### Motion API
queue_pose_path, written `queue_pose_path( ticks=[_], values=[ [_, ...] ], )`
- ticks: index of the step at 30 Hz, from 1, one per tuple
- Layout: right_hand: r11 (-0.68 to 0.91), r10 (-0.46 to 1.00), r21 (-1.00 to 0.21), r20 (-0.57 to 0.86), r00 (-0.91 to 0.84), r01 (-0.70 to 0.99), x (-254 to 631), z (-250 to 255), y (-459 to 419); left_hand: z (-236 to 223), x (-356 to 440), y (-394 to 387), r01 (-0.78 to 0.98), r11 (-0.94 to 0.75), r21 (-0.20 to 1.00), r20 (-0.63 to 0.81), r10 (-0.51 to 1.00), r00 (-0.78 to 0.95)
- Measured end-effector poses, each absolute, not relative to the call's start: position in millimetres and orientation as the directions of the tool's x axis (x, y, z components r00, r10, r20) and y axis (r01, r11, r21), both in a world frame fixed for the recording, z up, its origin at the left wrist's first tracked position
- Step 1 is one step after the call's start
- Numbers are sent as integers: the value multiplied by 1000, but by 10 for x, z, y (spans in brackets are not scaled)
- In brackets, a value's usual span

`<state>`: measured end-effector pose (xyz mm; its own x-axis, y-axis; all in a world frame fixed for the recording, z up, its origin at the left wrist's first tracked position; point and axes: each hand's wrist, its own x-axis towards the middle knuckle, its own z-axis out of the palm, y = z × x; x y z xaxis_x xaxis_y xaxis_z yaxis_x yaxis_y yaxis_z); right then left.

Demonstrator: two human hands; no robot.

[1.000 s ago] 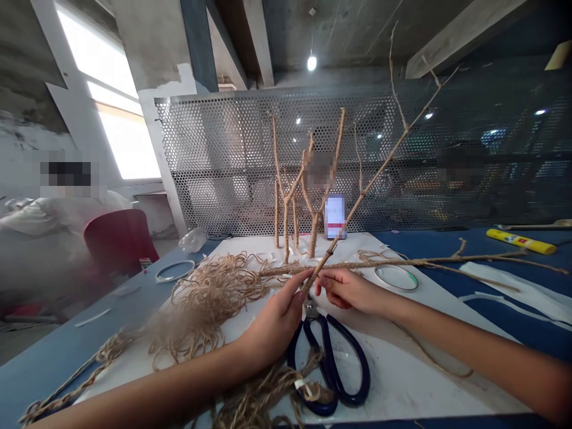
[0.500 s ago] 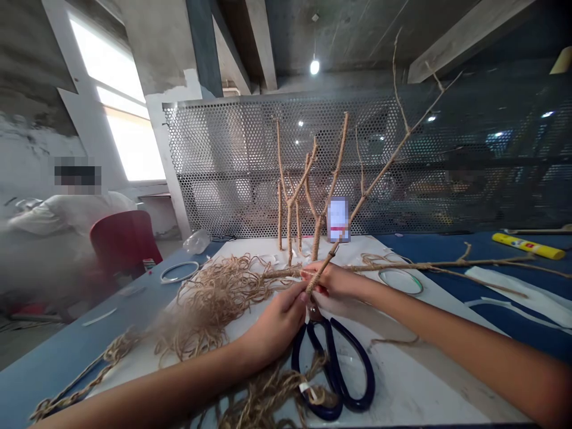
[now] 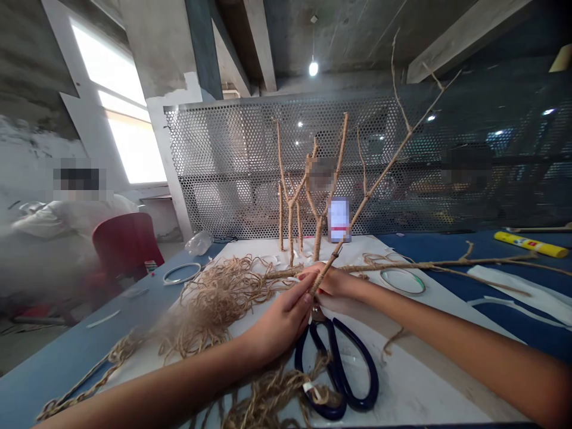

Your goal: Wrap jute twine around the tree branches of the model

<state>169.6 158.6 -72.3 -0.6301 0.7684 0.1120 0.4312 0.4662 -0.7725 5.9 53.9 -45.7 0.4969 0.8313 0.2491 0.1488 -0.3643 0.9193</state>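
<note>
A long, thin, forked branch (image 3: 385, 170) slants up to the right, its lower end between my two hands. Twine is wound round that lower end. My left hand (image 3: 283, 316) is closed on the branch from the near side, thumb and fingers pressed along it. My right hand (image 3: 333, 280) is bent round the branch from behind, with its fingertips partly hidden by the branch and my left fingers. Scissors (image 3: 342, 363) with dark blue handles lie just below my hands. Their blades are mostly covered. A short strand of twine (image 3: 392, 344) lies by my right forearm.
A tangled twine heap (image 3: 223, 298) spreads left; more twine (image 3: 268, 399) lies in front. Upright branches (image 3: 318, 235) stand behind my hands. Another branch (image 3: 447, 264) lies across the board. Tape rolls (image 3: 404, 281), a phone (image 3: 338, 217) and a yellow tube (image 3: 531, 244) sit around. A person sits far left.
My left fingers have straightened and slid up along the branch. My right hand has turned slightly behind it. The loose twine strand by my right forearm has shifted and curled.
</note>
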Motion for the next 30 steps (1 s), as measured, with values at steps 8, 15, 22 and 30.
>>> queue_pose_path(
  ticks=[8,15,22,30],
  values=[
    [424,852,-708,100,-515,564,1843,-648,1400,-496,38,537,223,-470,854,301,795,526],
    [416,906,-678,364,-216,606,1977,-596,1126,-517,61,544,226,-545,808,369,766,526],
    [442,897,-724,350,-270,530,2011,-418,658,-534,61,552,264,-583,769,388,753,531],
    [297,926,-901,191,-327,316,1850,-313,343,-476,71,520,312,-580,752,343,750,566]
  ],
)
